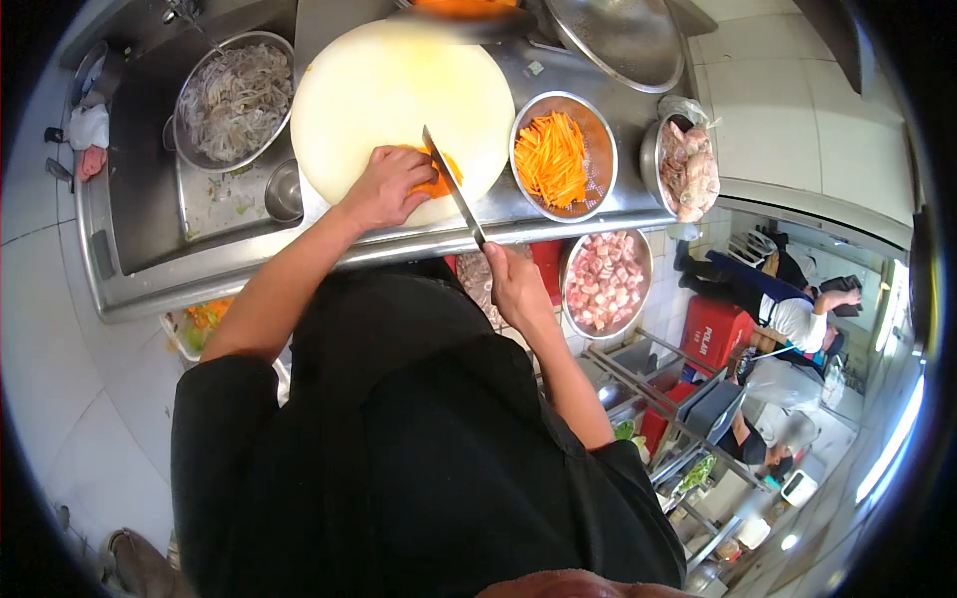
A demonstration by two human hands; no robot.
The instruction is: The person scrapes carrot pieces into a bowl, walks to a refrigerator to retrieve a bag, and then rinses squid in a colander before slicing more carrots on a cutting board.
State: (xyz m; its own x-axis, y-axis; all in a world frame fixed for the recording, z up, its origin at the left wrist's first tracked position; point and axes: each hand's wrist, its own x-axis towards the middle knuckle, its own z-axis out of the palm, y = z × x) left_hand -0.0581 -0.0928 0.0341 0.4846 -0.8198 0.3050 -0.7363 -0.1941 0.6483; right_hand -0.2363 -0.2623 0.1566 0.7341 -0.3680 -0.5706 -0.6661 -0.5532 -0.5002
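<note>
My left hand presses down on a piece of carrot on a round white cutting board. My right hand grips the handle of a knife, whose blade rests against the carrot just right of my left fingers. A metal bowl of carrot strips stands to the right of the board.
A bowl of shredded white strips sits in the sink at left with a small steel cup. Bowls of raw meat and poultry stand at right. Other people work in the background at right.
</note>
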